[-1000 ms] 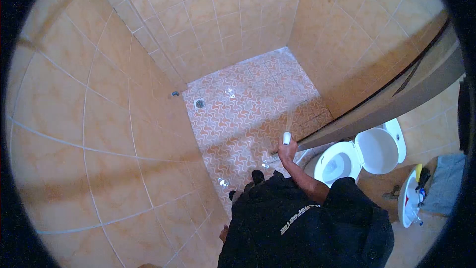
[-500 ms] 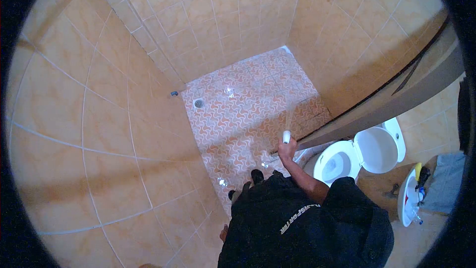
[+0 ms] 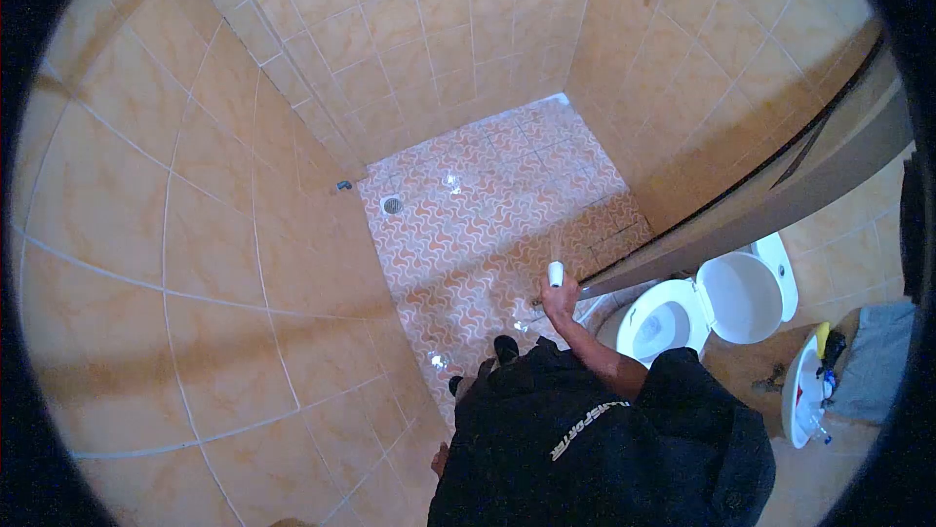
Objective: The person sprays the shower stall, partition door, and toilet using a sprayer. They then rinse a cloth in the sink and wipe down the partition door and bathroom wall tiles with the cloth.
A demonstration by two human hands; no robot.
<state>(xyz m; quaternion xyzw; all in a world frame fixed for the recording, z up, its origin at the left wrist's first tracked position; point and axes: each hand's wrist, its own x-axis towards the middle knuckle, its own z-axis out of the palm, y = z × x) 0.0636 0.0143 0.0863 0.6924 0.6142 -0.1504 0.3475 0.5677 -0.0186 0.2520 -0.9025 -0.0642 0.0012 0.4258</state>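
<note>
In my right hand (image 3: 561, 303) is a white hand shower (image 3: 556, 273), with the fingers wrapped round its handle. It points away from me over the wet patterned floor (image 3: 487, 195), and faint streaks like water spray lead from its tip. My left hand (image 3: 441, 459) hangs low beside my dark shirt (image 3: 604, 449), near the left tiled wall (image 3: 322, 371). Only a small part of it shows, so its grip is hidden. My dark shoe (image 3: 505, 348) stands on the tiles.
A round drain (image 3: 392, 205) lies at the left of the floor. A partition edge (image 3: 741, 205) rises on my right. Beyond it are a toilet (image 3: 663, 322) with its lid raised and a washbasin (image 3: 804, 395) holding several items. A small tap fitting (image 3: 343, 185) juts from the left wall.
My right hand and the hand shower have shifted slightly to the left and a little nearer to me. The left hand looks the same.
</note>
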